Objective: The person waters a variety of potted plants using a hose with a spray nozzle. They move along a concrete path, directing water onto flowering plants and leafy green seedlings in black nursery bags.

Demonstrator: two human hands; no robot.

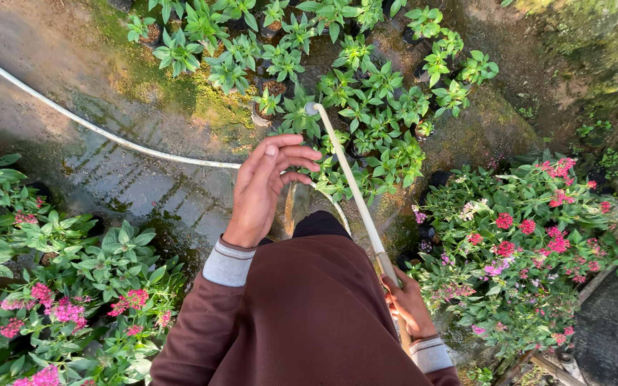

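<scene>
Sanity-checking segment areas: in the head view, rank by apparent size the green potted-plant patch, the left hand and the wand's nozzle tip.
1. Green potted-plant patch, largest by far.
2. Left hand; it sits much nearer the camera, so it looks bigger than it truly is.
3. Nozzle tip, smallest.

A plant nursery: potted seedlings (pixel 366 93), flowering plants (pixel 523 236), hose (pixel 73 114) on wet ground.

Pink-flowering plants (pixel 531 236) flank wet, mossy ground (pixel 130 179), with green potted seedlings (pixel 366 93) beyond.
</scene>
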